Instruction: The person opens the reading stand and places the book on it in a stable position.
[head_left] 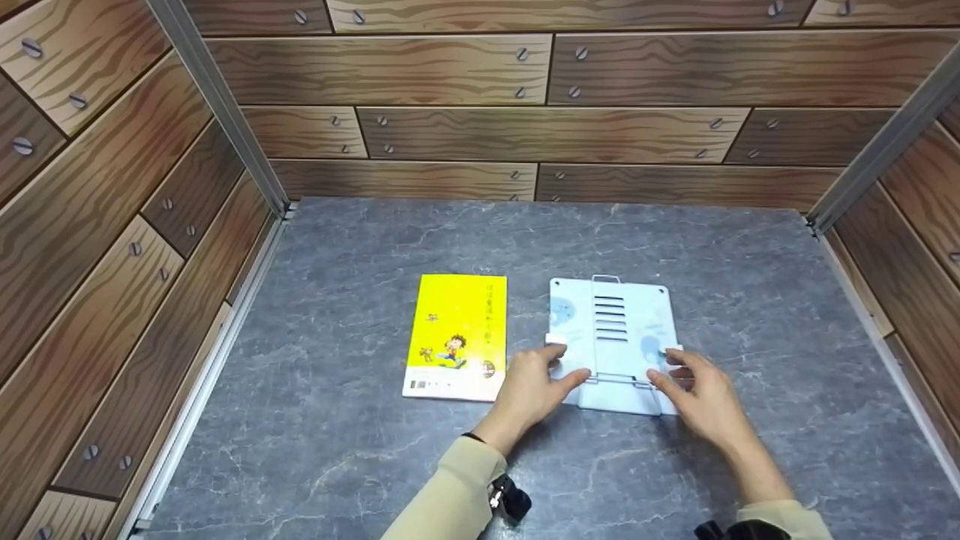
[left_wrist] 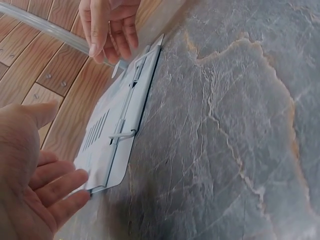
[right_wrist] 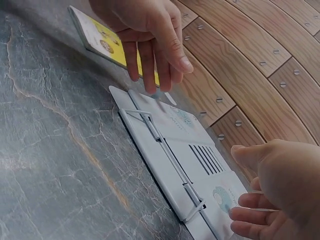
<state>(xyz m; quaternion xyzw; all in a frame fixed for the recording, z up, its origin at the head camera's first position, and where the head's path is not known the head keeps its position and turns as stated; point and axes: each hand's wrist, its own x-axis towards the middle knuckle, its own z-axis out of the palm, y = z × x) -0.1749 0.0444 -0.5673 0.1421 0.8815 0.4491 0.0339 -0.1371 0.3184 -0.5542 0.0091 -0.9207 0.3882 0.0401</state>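
A pale blue-white book stand [head_left: 646,315] lies folded flat, with a row of slots up its middle and a wire bracket across its lower part. My left hand [head_left: 531,386] is at its lower left edge, thumb held apart from the fingers. At the lower right edge is my right hand [head_left: 709,397], its thumb over the stand's face. Both wrist views show the left hand [left_wrist: 37,170] and right hand [right_wrist: 280,190] with loosely bent fingers beside the stand [right_wrist: 175,160], pinching nothing. Whether any fingertips touch its edges is hard to tell.
A yellow book [head_left: 457,315] with a cartoon child on its cover lies left of the stand, close to my left hand. Both are on a grey marbled tabletop [head_left: 337,300]. Wood-patterned panels [head_left: 450,71] wall in the back and sides.
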